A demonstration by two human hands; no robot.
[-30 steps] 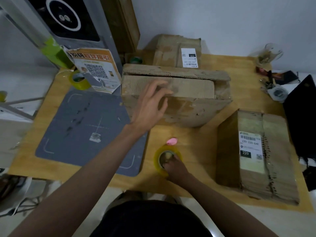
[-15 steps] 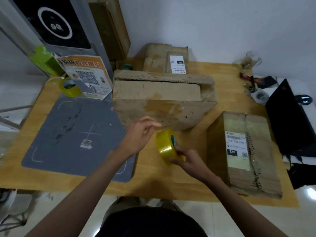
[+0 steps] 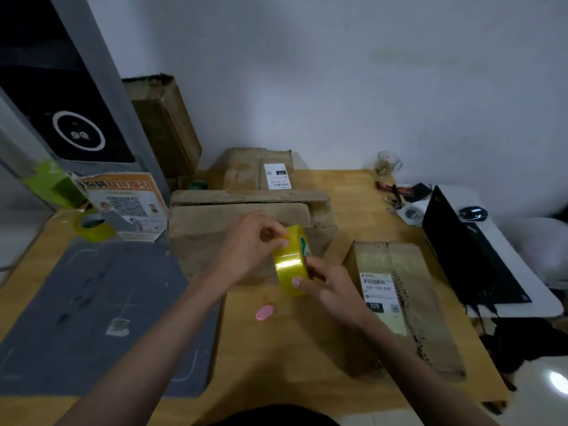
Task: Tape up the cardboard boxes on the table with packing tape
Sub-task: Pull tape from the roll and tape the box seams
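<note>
Yellow glossy tape roll (image 3: 292,259) held on edge, right hand (image 3: 330,282) gripping it, left hand (image 3: 256,247) pinching its rim

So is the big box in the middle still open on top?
Open. The big box's top flaps sit uneven with a gap, untaped; both hands hold the yellow tape roll before it.

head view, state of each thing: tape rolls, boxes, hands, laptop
yellow tape roll: lifted, held by both hands
left hand: fingertips on the roll's edge
right hand: grips the roll
second tape roll: lying flat
large box: top flaps untaped
labelled box: closed
laptop: open
</note>
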